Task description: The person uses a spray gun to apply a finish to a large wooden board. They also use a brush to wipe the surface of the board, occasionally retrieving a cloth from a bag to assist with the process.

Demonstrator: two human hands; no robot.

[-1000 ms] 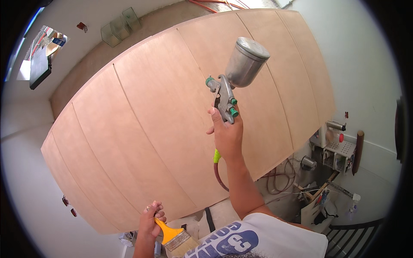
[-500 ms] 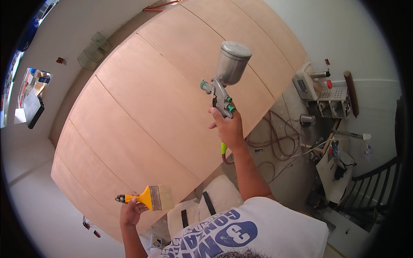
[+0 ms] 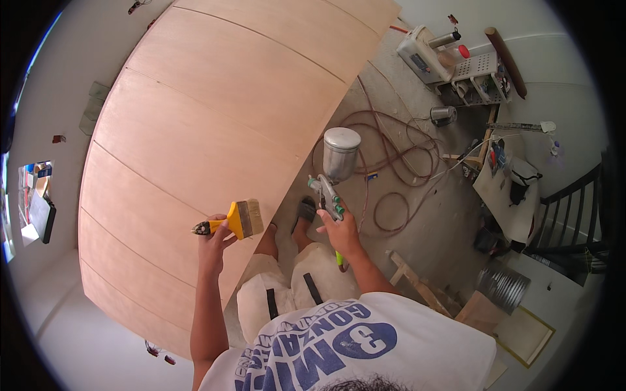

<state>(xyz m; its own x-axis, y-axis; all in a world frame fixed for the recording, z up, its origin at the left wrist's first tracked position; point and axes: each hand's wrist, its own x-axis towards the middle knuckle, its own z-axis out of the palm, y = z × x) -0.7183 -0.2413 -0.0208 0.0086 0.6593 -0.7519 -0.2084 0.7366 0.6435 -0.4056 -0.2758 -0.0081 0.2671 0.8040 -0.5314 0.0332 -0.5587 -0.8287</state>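
Observation:
A spray gun (image 3: 329, 195) with a silver metal cup on top and green knobs is gripped by its handle in my right hand (image 3: 340, 229). It stands cup-up beyond the right edge of the large wooden panel (image 3: 215, 117), over the floor. A hose with a bright green fitting hangs below that hand. My left hand (image 3: 215, 236) is closed around the yellow handle of a wide flat paintbrush (image 3: 238, 220). Its pale bristles point right, above the lower part of the panel. The panel is pinkish-tan, with several long grooves across it.
A reddish hose (image 3: 417, 173) lies coiled on the floor at the right. Beyond it are a metal can (image 3: 443, 116), a white perforated rack (image 3: 482, 68) and a white container (image 3: 420, 55). A black railing (image 3: 567, 202) and a large ribbed can (image 3: 503, 287) stand farther right.
My right hand has brought the spray gun down and nearer, off the panel to over the floor. My left hand has moved the brush up and right. The view has shifted right.

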